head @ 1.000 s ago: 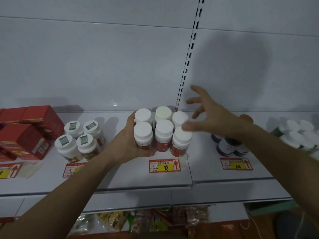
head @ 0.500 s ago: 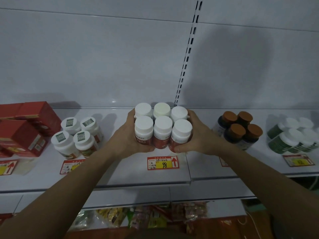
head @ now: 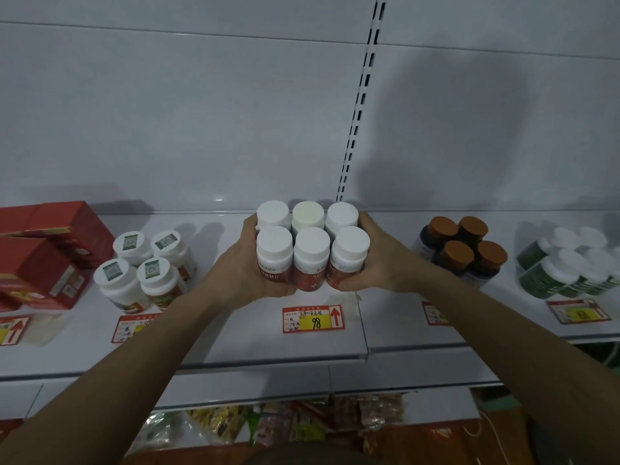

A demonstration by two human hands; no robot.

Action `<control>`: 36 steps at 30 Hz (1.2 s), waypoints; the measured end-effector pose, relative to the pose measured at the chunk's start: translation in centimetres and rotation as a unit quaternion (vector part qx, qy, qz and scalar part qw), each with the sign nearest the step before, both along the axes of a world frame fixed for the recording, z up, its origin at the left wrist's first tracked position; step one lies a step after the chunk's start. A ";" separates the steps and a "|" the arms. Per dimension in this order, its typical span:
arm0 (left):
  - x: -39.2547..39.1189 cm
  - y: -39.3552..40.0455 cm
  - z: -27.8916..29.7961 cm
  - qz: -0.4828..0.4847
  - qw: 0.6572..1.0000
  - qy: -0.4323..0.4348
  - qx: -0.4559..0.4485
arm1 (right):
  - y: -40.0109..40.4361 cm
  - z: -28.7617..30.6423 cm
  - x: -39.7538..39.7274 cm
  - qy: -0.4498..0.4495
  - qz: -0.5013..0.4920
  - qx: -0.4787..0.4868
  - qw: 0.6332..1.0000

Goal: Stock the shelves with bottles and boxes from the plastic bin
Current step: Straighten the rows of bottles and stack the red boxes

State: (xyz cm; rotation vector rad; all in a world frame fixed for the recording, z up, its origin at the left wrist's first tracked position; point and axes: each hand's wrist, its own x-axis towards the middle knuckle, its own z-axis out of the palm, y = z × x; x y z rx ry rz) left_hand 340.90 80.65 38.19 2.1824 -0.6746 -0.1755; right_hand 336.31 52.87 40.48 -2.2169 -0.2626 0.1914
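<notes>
Several red-labelled bottles with white caps (head: 311, 250) stand packed in two rows on the white shelf (head: 255, 337), just behind a red and yellow price tag (head: 313, 318). My left hand (head: 250, 273) wraps the left side of the cluster, thumb curled under the front bottle. My right hand (head: 375, 263) clasps the right side the same way. The plastic bin is out of sight.
Red boxes (head: 43, 250) and label-capped white bottles (head: 144, 266) fill the shelf's left. Brown-capped dark bottles (head: 464, 250) and green bottles with white caps (head: 567, 263) stand to the right. Packaged goods (head: 285, 424) lie on the shelf below. Bare shelf lies in front of the cluster.
My right hand, spread in the air above the bottles a second ago, has come down and closed on the right side of the cluster. The left hand has kept its grip.
</notes>
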 end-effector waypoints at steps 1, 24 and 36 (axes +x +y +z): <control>0.0 0.0 0.0 0.000 1.000 -0.001 0.001 | 0.1 -0.1 0.1 -0.001 0.004 0.000 1.000; -1.8 0.1 -0.1 0.018 1.000 -0.015 0.007 | 0.2 -1.1 -1.0 0.014 0.005 0.010 1.000; -2.8 0.4 0.3 0.013 1.000 0.003 -0.009 | -0.2 0.8 -2.0 0.042 0.027 0.014 0.999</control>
